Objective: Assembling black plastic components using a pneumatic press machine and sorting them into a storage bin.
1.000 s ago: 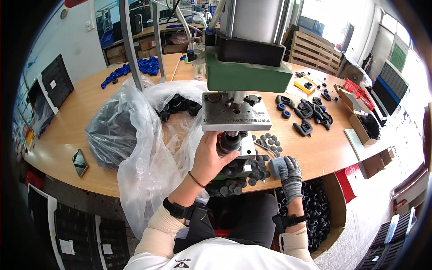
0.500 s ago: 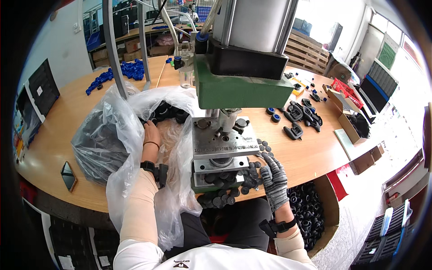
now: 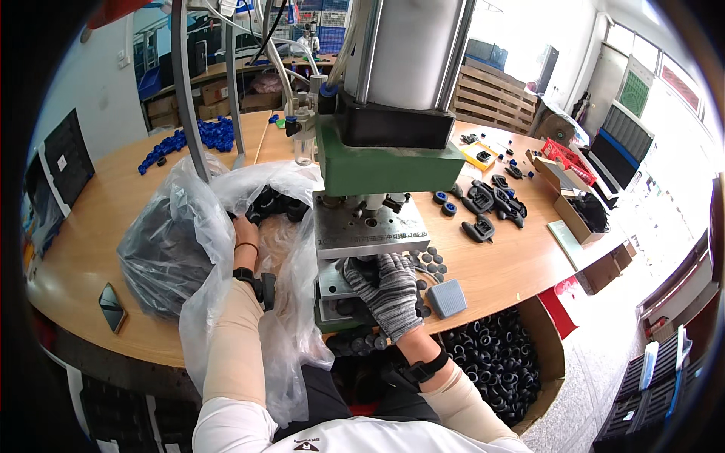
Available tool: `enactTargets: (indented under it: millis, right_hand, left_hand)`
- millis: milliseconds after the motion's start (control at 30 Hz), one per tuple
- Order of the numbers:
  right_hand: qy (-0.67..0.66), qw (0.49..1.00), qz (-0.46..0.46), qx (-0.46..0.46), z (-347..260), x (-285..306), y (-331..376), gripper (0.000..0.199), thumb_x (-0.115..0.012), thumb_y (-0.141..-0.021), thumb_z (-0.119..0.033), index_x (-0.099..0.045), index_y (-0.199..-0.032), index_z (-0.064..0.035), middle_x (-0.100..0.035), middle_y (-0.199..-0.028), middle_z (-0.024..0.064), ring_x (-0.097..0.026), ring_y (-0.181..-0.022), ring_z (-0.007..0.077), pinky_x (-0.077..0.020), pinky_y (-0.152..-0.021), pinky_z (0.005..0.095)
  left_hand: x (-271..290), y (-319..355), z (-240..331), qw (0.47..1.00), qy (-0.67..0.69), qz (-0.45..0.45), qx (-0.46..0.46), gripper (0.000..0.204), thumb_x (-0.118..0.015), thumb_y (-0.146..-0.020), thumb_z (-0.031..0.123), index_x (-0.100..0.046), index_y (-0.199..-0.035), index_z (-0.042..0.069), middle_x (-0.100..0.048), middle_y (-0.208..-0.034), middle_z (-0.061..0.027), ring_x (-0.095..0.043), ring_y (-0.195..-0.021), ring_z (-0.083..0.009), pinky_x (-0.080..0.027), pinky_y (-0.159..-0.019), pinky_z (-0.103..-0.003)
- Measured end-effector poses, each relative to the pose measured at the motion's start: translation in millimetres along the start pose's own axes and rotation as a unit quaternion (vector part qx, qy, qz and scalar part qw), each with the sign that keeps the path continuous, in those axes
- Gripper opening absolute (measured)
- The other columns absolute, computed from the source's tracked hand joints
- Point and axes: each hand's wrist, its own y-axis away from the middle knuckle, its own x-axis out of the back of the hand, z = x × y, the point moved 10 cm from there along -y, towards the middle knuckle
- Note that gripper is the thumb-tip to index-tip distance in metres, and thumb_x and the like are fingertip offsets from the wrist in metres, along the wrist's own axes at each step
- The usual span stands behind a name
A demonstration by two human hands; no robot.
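My left hand (image 3: 245, 229) reaches into a clear plastic bag (image 3: 208, 226) on the left. Its fingers are among the black moulded parts (image 3: 273, 204) at the bag's mouth and are partly hidden. My right hand (image 3: 384, 283), in a grey knit glove, lies on the lower plate of a bench press (image 3: 385, 162), under its steel upper plate (image 3: 368, 230). The gloved fingers curl around a small black round part there. More black round parts (image 3: 430, 260) lie by the press base and along the table's front edge.
Blue parts (image 3: 202, 136) lie at the table's far left, and a phone (image 3: 112, 306) near its left front edge. A grey pad (image 3: 447, 297) sits right of the press, with black fittings (image 3: 491, 205) and cardboard boxes (image 3: 570, 200) behind. A carton of black rings (image 3: 502, 362) stands below.
My left hand left the press and went into the plastic bag. My right hand rose from the table's front edge onto the press's lower plate.
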Motion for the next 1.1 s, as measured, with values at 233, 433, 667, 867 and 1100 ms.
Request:
enactTargets:
  millis: [233, 433, 667, 867, 1100]
  right_hand:
    - [-0.255, 0.952, 0.110, -0.129, 108, 60, 84, 0.046, -0.074, -0.075, -0.012, -0.055, -0.116, 0.0000, -0.063, -0.098, 0.0118, -0.060, -0.089, 0.0240, -0.0489, -0.080, 0.0349]
    - [0.199, 0.907, 0.105, -0.358, 311, 136, 259, 0.066, -0.072, -0.078, -0.022, -0.043, -0.134, -0.0022, -0.048, -0.128, 0.0222, -0.046, -0.118, 0.0345, -0.0382, -0.101, 0.0406]
    - [0.046, 0.913, 0.181, -0.362, 322, 129, 268, 0.055, -0.062, -0.087, -0.011, -0.040, -0.136, -0.0008, -0.045, -0.132, 0.0189, -0.048, -0.119, 0.0297, -0.0395, -0.101, 0.0367]
    - [-0.169, 0.911, 0.225, -0.300, 307, 89, 238, 0.052, -0.055, -0.088, 0.000, -0.037, -0.137, -0.0001, -0.045, -0.134, 0.0141, -0.049, -0.118, 0.0227, -0.0392, -0.103, 0.0337]
    - [-0.233, 0.889, 0.243, -0.312, 279, 108, 222, 0.047, -0.051, -0.090, 0.005, -0.039, -0.136, 0.0005, -0.047, -0.133, 0.0109, -0.048, -0.119, 0.0187, -0.0407, -0.102, 0.0310]
  left_hand:
    - [6, 26, 15, 0.987, 0.121, 0.042, -0.100, 0.041, -0.068, -0.074, 0.010, -0.046, -0.108, 0.006, -0.060, -0.090, -0.0155, -0.059, -0.085, -0.0348, -0.048, -0.080, -0.041]
    - [63, 121, 50, 0.814, 0.549, -0.186, -0.010, 0.036, -0.069, -0.085, 0.020, -0.053, -0.109, -0.001, -0.062, -0.095, -0.0083, -0.065, -0.075, -0.0134, -0.055, -0.060, -0.024]
    - [136, 219, 138, 0.695, 0.678, -0.231, -0.066, 0.035, -0.063, -0.090, 0.020, -0.048, -0.115, 0.000, -0.057, -0.107, -0.0076, -0.064, -0.087, -0.0159, -0.056, -0.074, -0.027]
    - [147, 244, 177, 0.801, 0.527, -0.105, -0.266, 0.032, -0.066, -0.087, 0.010, -0.052, -0.113, -0.002, -0.056, -0.108, -0.0093, -0.060, -0.079, -0.0140, -0.052, -0.071, -0.025]
    - [139, 244, 204, 0.868, 0.417, -0.109, -0.245, 0.043, -0.074, -0.077, 0.009, -0.053, -0.114, 0.001, -0.059, -0.100, -0.0075, -0.058, -0.073, -0.0117, -0.048, -0.064, -0.023]
